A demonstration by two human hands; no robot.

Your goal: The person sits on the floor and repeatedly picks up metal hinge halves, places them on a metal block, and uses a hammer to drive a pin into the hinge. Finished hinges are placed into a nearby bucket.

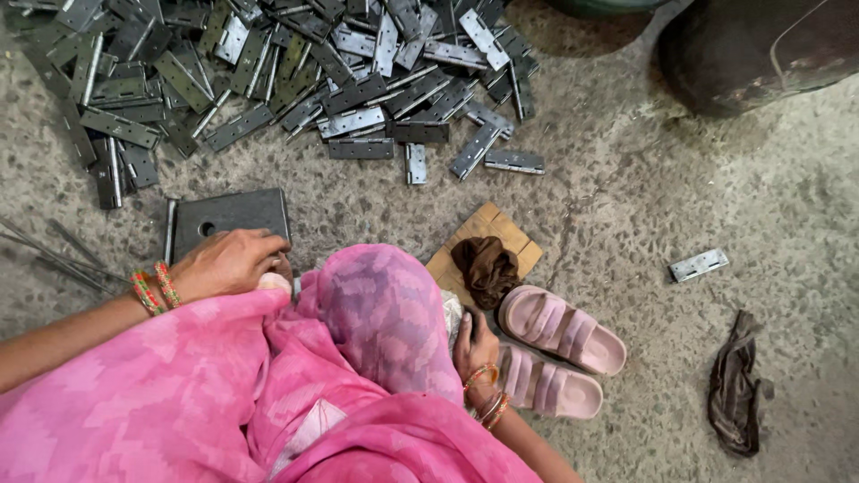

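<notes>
My left hand (pixel 228 261) rests with curled fingers on the near edge of a dark square metal plate (pixel 228 216) with a hole in it, lying on the floor. What the fingers hold, if anything, is hidden. My right hand (pixel 474 344) sits low beside my knee, closed around a dark object that pink cloth (pixel 385 313) mostly covers. A large heap of grey metal hinges (pixel 295 72) spreads across the floor beyond the plate.
A wooden block (pixel 510 237) carries a brown rag (pixel 488 268). Pink sandals (pixel 559 349) lie right of my knee. A single hinge (pixel 699 265) and a dark rag (pixel 735 385) lie on the concrete at right. Thin metal rods (pixel 54 255) lie at left.
</notes>
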